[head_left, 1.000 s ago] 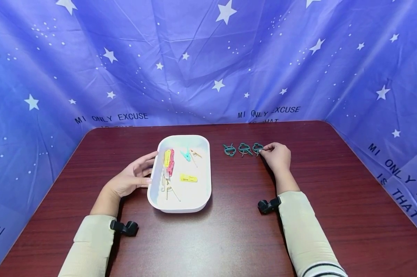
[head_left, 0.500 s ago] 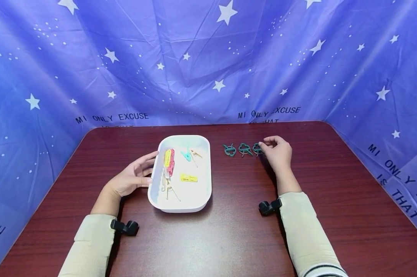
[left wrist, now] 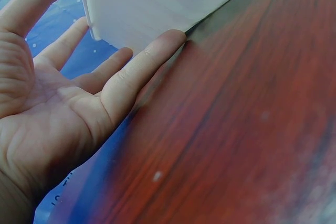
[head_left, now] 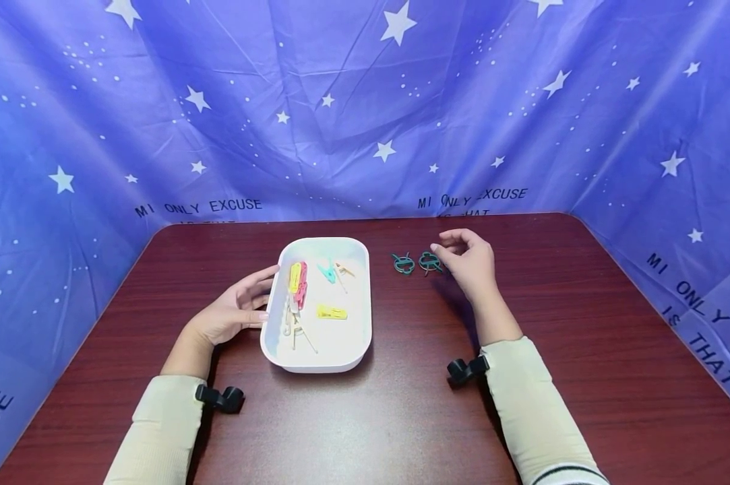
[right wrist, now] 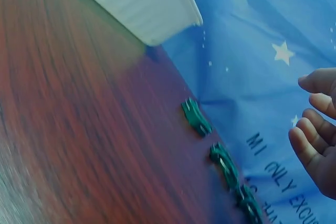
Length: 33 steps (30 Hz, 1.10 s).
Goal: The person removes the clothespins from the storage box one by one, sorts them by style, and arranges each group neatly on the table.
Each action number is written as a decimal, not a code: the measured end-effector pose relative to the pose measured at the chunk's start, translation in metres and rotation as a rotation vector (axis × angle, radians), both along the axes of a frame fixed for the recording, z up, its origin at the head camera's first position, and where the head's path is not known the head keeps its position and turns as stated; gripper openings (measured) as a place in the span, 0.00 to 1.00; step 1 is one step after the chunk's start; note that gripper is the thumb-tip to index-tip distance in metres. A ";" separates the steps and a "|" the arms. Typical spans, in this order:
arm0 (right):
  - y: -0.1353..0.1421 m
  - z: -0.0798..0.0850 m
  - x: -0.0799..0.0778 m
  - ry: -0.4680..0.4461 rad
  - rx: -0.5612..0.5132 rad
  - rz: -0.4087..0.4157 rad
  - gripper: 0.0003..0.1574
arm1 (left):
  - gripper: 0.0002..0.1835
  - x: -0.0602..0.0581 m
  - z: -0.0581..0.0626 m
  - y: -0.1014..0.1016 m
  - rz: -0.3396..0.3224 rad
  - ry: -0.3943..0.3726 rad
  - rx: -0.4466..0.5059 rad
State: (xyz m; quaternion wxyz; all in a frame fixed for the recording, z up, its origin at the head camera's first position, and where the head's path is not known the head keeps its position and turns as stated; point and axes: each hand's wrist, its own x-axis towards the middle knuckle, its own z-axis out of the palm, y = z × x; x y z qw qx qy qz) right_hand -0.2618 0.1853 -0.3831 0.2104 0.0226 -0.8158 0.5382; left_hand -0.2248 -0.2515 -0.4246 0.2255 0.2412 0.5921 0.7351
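My left hand (head_left: 228,315) rests its fairly straight fingers and thumb against the left outer wall of a white plastic tray (head_left: 367,337). In the left wrist view a fingertip meets the tray's lower edge. My right hand (head_left: 472,268) hovers over the table at the right, its fingers loosely bent and nothing between them. Just left of and below it lie round green plant clips, a left one (head_left: 404,263) and a middle one (head_left: 429,262). The right wrist view shows a third green clip (right wrist: 249,203) in the same row; my hand hides it in the head view.
Inside the tray lie a yellow clothespin (head_left: 331,312), another yellow one (head_left: 294,277), red clothespins (head_left: 301,294), a teal clip (head_left: 327,272) and several pale clips. Blue star-printed cloth (head_left: 340,135) hangs behind the dark red wooden table (head_left: 365,431).
My right hand has let go of the rightmost green clip, risen a little and moved left over the row. My left hand and the tray have stayed in place.
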 end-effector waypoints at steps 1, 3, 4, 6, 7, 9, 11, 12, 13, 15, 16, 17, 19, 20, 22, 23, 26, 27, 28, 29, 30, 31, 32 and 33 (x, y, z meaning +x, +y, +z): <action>-0.002 0.002 0.001 -0.007 -0.006 0.018 0.17 | 0.50 0.000 0.000 0.000 -0.001 -0.002 0.001; -0.007 0.005 0.002 -0.022 -0.024 0.052 0.18 | 0.50 0.000 0.000 0.000 -0.004 -0.004 0.004; -0.010 0.007 0.003 -0.025 -0.032 0.066 0.18 | 0.50 0.000 0.001 0.000 -0.005 -0.006 0.005; -0.015 0.010 0.003 -0.034 -0.049 0.095 0.19 | 0.49 0.000 0.001 0.000 -0.005 -0.002 0.008; -0.018 0.012 0.003 -0.041 -0.058 0.111 0.20 | 0.49 0.000 0.001 0.000 -0.005 0.002 0.009; -0.025 0.015 0.003 -0.054 -0.085 0.150 0.21 | 0.48 0.000 0.000 0.000 -0.005 0.010 0.009; -0.033 0.019 0.003 -0.068 -0.093 0.181 0.22 | 0.48 0.000 0.000 0.000 -0.006 0.022 0.010; -0.037 0.021 0.003 -0.075 -0.092 0.196 0.22 | 0.47 0.000 -0.001 0.000 -0.005 0.025 0.010; -0.040 0.022 0.002 -0.081 -0.091 0.210 0.22 | 0.47 0.000 -0.001 0.000 -0.006 0.027 0.010; -0.047 0.026 0.002 -0.088 -0.083 0.228 0.22 | 0.47 -0.001 -0.002 0.000 -0.006 0.029 0.009; -0.050 0.028 0.002 -0.088 -0.076 0.232 0.21 | 0.47 -0.001 -0.002 0.000 -0.006 0.028 0.009; -0.052 0.029 0.001 -0.087 -0.073 0.238 0.21 | 0.47 -0.001 -0.002 0.000 -0.006 0.030 0.009; -0.057 0.031 0.001 -0.085 -0.071 0.247 0.20 | 0.48 -0.002 -0.003 -0.001 -0.004 0.024 0.007; -0.059 0.032 0.001 -0.083 -0.070 0.250 0.20 | 0.48 -0.002 -0.003 -0.001 -0.003 0.021 0.007; -0.062 0.034 0.001 -0.077 -0.074 0.260 0.19 | 0.49 -0.003 -0.003 -0.001 0.001 0.017 0.006; -0.064 0.036 0.001 -0.074 -0.074 0.265 0.19 | 0.49 -0.003 -0.003 -0.001 0.003 0.016 0.005; -0.070 0.039 0.000 -0.059 -0.068 0.269 0.18 | 0.50 -0.003 -0.004 -0.001 0.009 0.011 0.001; -0.071 0.040 0.000 -0.055 -0.062 0.268 0.18 | 0.50 -0.003 -0.004 -0.001 0.009 0.011 -0.001; -0.073 0.041 0.000 -0.052 -0.060 0.268 0.18 | 0.50 -0.003 -0.004 -0.001 0.010 0.010 -0.002; -0.075 0.042 0.000 -0.049 -0.059 0.270 0.17 | 0.50 -0.003 -0.004 -0.001 0.009 0.009 -0.003; -0.077 0.043 0.000 -0.045 -0.057 0.273 0.17 | 0.50 -0.003 -0.004 -0.001 0.009 0.008 -0.003; -0.079 0.044 -0.001 -0.043 -0.057 0.276 0.17 | 0.50 -0.003 -0.004 -0.001 0.009 0.008 -0.003; -0.080 0.045 -0.001 -0.043 -0.054 0.280 0.17 | 0.50 -0.002 -0.003 -0.001 0.009 0.009 -0.003; -0.082 0.046 -0.002 -0.043 -0.053 0.285 0.17 | 0.50 -0.002 -0.003 -0.001 0.008 0.009 -0.004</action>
